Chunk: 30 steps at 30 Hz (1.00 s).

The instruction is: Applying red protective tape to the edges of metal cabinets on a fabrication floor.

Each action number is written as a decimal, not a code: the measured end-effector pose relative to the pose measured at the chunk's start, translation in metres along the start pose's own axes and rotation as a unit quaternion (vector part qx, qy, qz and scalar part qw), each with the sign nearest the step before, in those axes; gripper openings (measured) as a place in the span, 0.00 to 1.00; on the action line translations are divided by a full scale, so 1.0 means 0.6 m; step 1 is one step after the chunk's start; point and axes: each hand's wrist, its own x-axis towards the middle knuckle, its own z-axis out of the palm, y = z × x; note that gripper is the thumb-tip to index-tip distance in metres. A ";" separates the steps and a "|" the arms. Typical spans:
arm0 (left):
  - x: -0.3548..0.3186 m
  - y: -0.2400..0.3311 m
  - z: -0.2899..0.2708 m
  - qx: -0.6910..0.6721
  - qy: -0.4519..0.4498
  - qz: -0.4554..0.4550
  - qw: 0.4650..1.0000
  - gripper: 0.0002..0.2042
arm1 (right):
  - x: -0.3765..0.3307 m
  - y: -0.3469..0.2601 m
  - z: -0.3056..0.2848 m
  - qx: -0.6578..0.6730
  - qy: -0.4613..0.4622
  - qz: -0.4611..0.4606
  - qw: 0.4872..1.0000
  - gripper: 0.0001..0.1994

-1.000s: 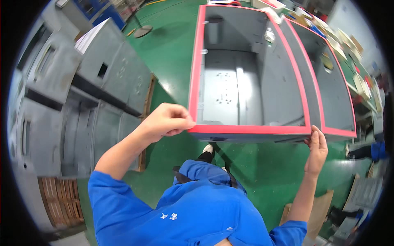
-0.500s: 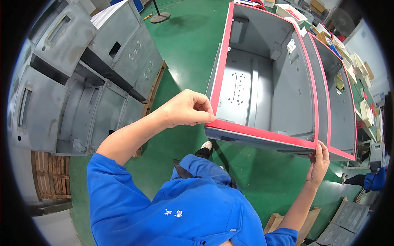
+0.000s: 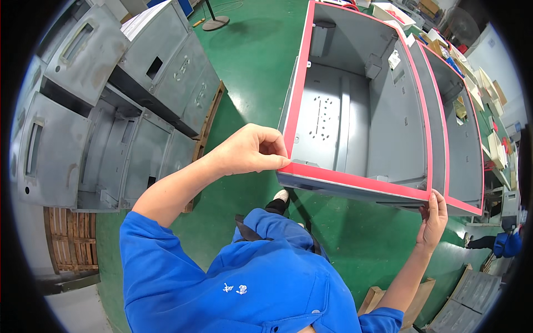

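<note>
A grey metal cabinet (image 3: 347, 127) lies open side up in front of me, red tape (image 3: 355, 176) running along its rim. At the near left corner my left hand (image 3: 254, 149) is closed in a pinch, thumb and forefinger meeting at the tape's edge. The other fingers of that hand are curled. My right hand (image 3: 433, 222) is at the near right corner, its fingers bent and gripping the tape there at the edge. Its palm side is partly hidden. Between the two hands the near strip of tape runs straight along the rim.
A second red-edged cabinet (image 3: 465, 144) stands close on the right. Grey cabinets (image 3: 166, 72) on a wooden pallet (image 3: 208, 125) stand at left. White bins (image 3: 393, 15) sit on a bench at the far right. Another person (image 3: 506, 243) is at the right edge.
Both hands keep their places at the two corners. The view has shifted very slightly; nothing else has visibly moved.
</note>
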 end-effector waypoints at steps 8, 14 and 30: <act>-0.002 -0.007 0.000 -0.003 0.001 0.012 1.000 0.03 | 0.001 0.000 -0.001 -0.006 0.003 0.005 1.000 0.08; -0.004 -0.005 0.000 0.015 -0.001 0.017 1.000 0.03 | 0.001 0.002 -0.003 -0.004 0.007 0.005 1.000 0.08; -0.039 -0.027 0.027 -0.082 0.117 -0.031 0.989 0.10 | -0.004 -0.002 0.005 -0.016 0.019 0.010 1.000 0.08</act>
